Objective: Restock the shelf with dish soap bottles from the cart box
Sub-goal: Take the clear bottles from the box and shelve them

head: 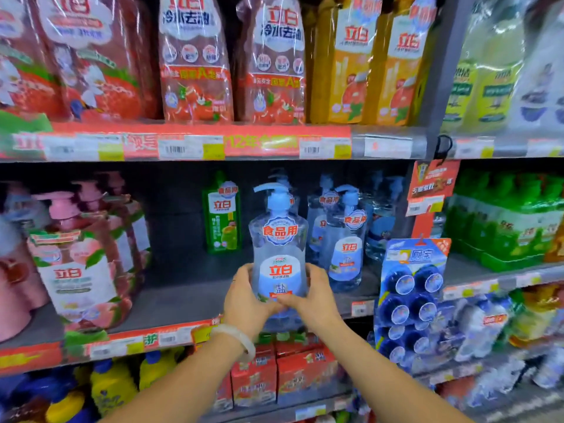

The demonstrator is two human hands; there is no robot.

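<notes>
Fingers of the left hand (pixel 244 300) and right hand (pixel 311 294) curl round the base of a clear dish soap bottle (pixel 279 248), held upright at the front edge of the middle shelf (pixel 183 300); its label reads 立白 and 食品用, smaller print blurred. Matching pump bottles (pixel 345 236) stand just behind to the right, partly hidden; a green pouch (pixel 222 215) also reads 立白.

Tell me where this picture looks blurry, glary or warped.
Head view: the clear soap bottle held in both hands is fairly sharp; the edges smear, especially the pink bottles at left; glare streaks the plastic wrap on the top-shelf refill packs; wide-angle bending tilts the shelf rails.
</notes>
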